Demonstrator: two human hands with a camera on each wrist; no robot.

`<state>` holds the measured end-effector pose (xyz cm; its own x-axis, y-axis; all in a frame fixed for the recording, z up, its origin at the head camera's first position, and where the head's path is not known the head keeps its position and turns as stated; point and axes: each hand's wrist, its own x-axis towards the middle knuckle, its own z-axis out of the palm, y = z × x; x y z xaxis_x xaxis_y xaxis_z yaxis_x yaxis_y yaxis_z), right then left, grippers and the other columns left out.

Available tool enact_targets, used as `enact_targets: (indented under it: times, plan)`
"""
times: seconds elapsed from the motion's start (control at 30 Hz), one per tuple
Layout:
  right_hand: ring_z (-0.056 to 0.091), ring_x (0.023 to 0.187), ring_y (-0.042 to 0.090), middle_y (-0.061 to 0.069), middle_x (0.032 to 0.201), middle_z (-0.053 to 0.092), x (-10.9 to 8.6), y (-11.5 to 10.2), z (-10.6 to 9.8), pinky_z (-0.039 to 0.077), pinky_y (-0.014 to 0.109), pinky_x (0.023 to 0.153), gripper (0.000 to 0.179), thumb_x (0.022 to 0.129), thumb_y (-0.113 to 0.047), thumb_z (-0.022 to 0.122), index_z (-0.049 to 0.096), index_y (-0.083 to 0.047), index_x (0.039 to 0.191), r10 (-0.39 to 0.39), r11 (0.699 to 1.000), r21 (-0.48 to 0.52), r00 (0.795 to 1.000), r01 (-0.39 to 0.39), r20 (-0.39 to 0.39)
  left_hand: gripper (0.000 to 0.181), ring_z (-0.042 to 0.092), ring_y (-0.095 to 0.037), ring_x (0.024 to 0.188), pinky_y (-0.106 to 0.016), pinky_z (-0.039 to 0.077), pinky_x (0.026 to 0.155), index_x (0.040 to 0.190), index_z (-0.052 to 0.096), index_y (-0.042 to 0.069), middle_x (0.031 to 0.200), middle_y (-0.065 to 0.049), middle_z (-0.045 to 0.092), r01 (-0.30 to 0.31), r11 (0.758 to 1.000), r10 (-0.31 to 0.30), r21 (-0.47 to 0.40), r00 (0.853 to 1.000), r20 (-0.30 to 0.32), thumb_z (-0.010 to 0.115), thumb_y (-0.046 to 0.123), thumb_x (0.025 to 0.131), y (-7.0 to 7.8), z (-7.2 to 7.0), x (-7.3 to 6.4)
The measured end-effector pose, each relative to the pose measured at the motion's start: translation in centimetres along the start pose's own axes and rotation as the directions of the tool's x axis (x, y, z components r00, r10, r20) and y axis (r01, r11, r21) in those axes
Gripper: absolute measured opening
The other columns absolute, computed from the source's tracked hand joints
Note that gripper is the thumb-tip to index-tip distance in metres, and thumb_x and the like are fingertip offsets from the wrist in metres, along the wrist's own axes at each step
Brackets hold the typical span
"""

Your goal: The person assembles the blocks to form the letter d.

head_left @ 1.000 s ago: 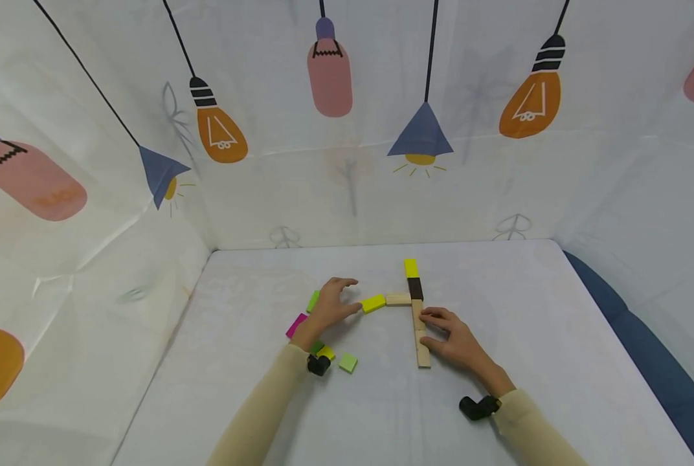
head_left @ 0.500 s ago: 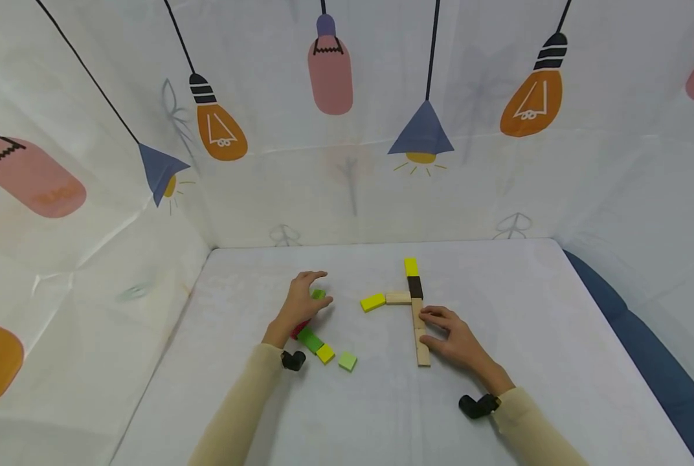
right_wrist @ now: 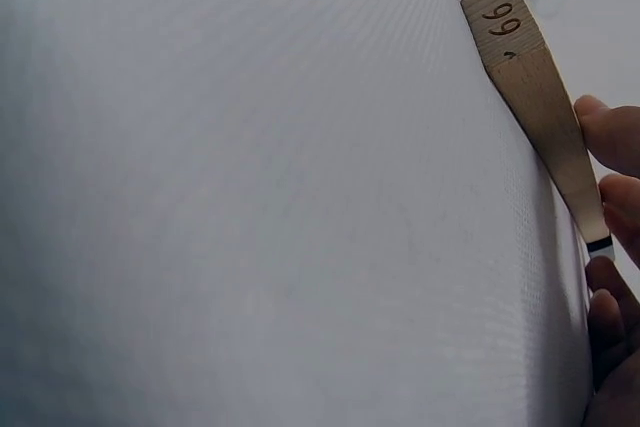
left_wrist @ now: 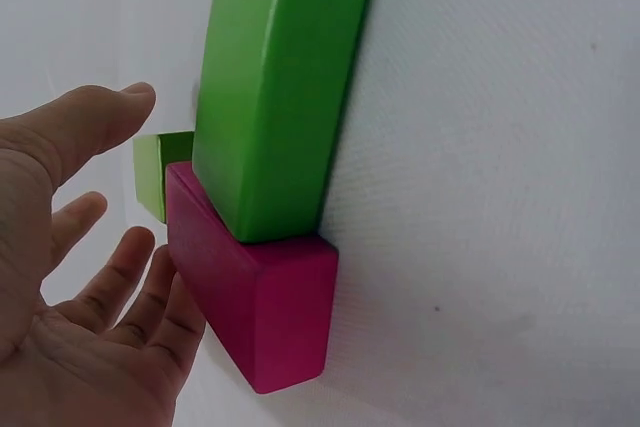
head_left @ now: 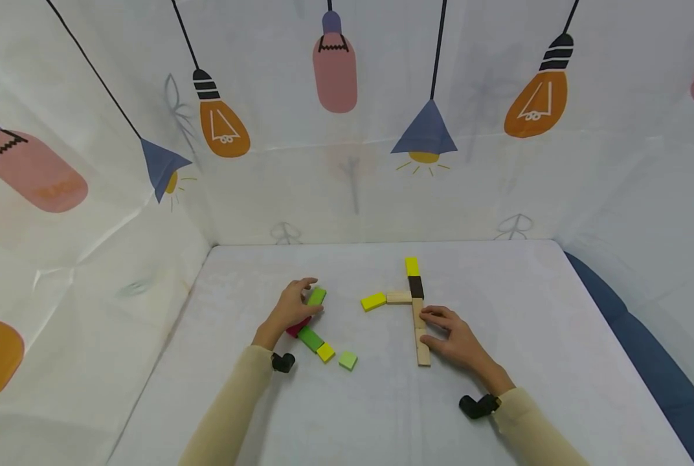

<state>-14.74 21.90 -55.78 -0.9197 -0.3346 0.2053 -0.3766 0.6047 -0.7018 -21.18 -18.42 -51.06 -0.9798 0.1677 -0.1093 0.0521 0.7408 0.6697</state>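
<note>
While the light green block lies between its thumb and fingertips, the left hand is spread wide — whether it touches the block, I cannot tell. Just beside that hand sits a magenta block touching a green block. The right hand, loosely parted, rests thumb and fingertips against wooden blocks on its left.

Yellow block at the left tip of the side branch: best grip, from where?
Probably pinch the yellow block mid-length across its long sides, from above: it lies flat with both long sides free, while its right end meets the wooden block.
</note>
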Motion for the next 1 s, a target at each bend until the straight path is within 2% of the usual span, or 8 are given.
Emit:
enact_targets:
  times: [0.27,0.6,1.0]
  plan:
    - [0.055,0.132,0.038,0.012,0.138,0.061,0.01,0.01,0.03,0.046,0.061,0.106,0.048,0.089,-0.022,0.081,0.069,-0.004,0.132,-0.001,1.0,0.003,1.0,0.001,0.0,0.066,0.059,-0.024,0.101,-0.041,0.054,0.087,0.147,0.053,0.013,0.128,-0.012,0.063,0.008,1.0,-0.008,-0.003,1.0,0.021,0.082,0.021,0.088,-0.37,0.1,-0.11]
    - [0.054,0.132,0.039,0.012,0.138,0.061,-0.14,-0.21,-0.1,0.046,0.062,0.105,0.047,0.089,-0.022,0.081,0.07,-0.004,0.132,0.001,1.0,-0.001,1.0,-0.001,-0.009,0.061,0.061,-0.025,0.103,-0.043,0.055,0.089,0.144,0.056,0.012,0.125,-0.013,0.064,0.012,1.0,-0.012,-0.011,1.0,0.023,0.081,0.02,0.089,-0.36,0.33,-0.06]
    - [0.056,0.131,0.038,0.011,0.137,0.062,-0.15,-0.15,-0.07,0.046,0.059,0.104,0.048,0.088,-0.02,0.082,0.07,-0.002,0.13,-0.06,0.998,0.001,0.998,0.06,-0.03,0.058,0.064,-0.027,0.104,-0.044,0.056,0.091,0.142,0.059,0.011,0.124,-0.013,0.065,0.0,1.0,0.0,0.013,1.0,0.005,0.08,0.017,0.089,0.26,0.78,0.4]
